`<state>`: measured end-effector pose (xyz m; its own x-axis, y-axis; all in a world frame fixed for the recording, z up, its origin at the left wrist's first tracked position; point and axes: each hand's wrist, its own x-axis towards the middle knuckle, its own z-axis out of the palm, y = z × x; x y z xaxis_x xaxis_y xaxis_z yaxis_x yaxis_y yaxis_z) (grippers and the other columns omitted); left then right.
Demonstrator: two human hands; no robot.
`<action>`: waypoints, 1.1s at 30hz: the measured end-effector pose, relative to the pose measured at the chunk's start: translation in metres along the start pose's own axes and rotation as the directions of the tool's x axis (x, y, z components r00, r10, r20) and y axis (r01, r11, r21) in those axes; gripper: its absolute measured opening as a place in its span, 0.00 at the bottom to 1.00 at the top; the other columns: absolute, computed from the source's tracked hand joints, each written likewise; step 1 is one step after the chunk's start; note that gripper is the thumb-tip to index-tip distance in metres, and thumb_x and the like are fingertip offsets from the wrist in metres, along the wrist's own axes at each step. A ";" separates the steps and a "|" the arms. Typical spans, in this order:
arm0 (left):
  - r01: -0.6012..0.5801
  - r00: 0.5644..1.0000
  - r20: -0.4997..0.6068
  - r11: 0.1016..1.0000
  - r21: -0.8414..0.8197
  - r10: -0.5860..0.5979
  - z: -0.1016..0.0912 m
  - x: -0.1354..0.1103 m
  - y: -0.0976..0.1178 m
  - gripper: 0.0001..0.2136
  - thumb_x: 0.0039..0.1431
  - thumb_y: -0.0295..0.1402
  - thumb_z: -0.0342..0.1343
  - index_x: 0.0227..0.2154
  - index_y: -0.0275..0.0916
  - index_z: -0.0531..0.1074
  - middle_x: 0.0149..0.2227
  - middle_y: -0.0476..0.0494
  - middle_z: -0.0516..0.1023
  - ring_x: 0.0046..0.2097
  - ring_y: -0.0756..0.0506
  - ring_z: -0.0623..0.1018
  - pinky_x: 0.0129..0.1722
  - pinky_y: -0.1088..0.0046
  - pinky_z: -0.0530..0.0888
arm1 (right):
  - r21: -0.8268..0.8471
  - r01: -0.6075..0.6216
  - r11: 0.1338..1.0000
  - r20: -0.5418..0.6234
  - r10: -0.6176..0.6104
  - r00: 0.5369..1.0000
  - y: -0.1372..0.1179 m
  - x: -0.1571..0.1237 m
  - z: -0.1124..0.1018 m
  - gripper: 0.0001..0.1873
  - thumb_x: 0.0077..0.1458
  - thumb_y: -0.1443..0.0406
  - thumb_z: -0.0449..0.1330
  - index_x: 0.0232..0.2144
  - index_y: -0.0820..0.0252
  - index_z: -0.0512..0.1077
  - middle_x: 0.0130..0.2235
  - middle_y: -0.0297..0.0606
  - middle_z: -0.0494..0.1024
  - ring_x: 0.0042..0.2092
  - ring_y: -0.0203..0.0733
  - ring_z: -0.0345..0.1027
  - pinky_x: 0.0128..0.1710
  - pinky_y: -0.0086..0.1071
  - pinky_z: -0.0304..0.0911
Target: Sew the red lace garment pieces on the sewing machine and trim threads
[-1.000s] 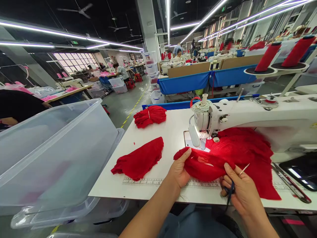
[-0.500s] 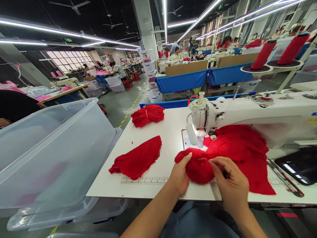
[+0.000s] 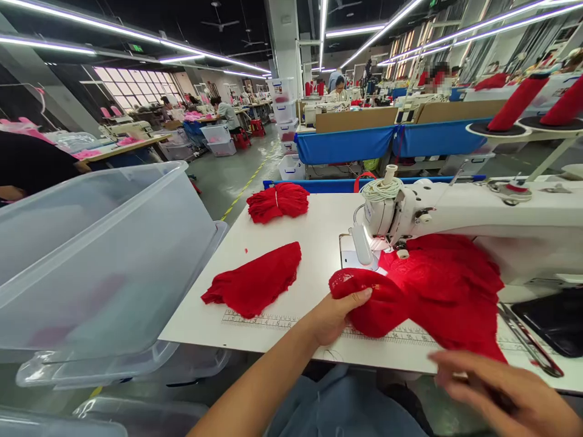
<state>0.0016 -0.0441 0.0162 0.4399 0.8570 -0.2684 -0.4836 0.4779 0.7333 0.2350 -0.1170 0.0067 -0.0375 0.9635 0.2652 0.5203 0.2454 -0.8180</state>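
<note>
Below table edge (image 3: 273, 343), right hand (image 3: 496, 394) off red fabric (image 3: 437, 291), grip unreadable in blur, left hand (image 3: 334, 315) still clutching it.

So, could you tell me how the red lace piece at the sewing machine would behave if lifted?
Probably floppy: the red lace piece lies in soft folds and bunches where the left hand pinches it. Likely light, since its edge looks thin and openwork. It may snag, lying partly under the sewing machine.
</note>
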 end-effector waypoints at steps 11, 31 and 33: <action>-0.071 0.994 -0.082 0.997 -0.005 0.070 -0.012 0.000 0.014 0.19 0.45 0.43 0.70 0.35 0.33 0.77 0.34 0.40 0.82 0.41 0.42 0.80 0.45 0.69 0.73 | 0.402 -0.250 0.881 -0.159 0.336 0.928 -0.021 0.057 0.056 0.19 0.39 0.49 0.66 0.25 0.60 0.76 0.24 0.35 0.73 0.26 0.37 0.63 0.25 0.27 0.61; -0.129 0.987 -0.107 0.989 -0.076 0.121 -0.008 0.014 0.005 0.17 0.38 0.36 0.73 0.31 0.33 0.77 0.28 0.42 0.81 0.33 0.45 0.79 0.40 0.69 0.72 | -0.089 0.029 0.996 -0.484 -0.069 0.873 -0.014 0.047 0.071 0.14 0.55 0.56 0.59 0.36 0.60 0.75 0.37 0.41 0.76 0.26 0.35 0.64 0.29 0.33 0.63; -0.121 0.990 -0.077 0.989 -0.085 0.115 -0.004 0.012 0.003 0.17 0.39 0.35 0.72 0.32 0.33 0.77 0.29 0.42 0.81 0.33 0.46 0.78 0.41 0.70 0.71 | -0.186 0.232 0.955 -0.398 -0.290 0.871 -0.020 0.044 0.080 0.10 0.58 0.59 0.58 0.35 0.59 0.74 0.36 0.40 0.77 0.32 0.38 0.69 0.32 0.32 0.64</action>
<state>0.0024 -0.0314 0.0133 0.3217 0.9186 -0.2296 -0.5960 0.3849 0.7048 0.1544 -0.0715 -0.0062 0.1559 0.7251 0.6707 0.6470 0.4381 -0.6241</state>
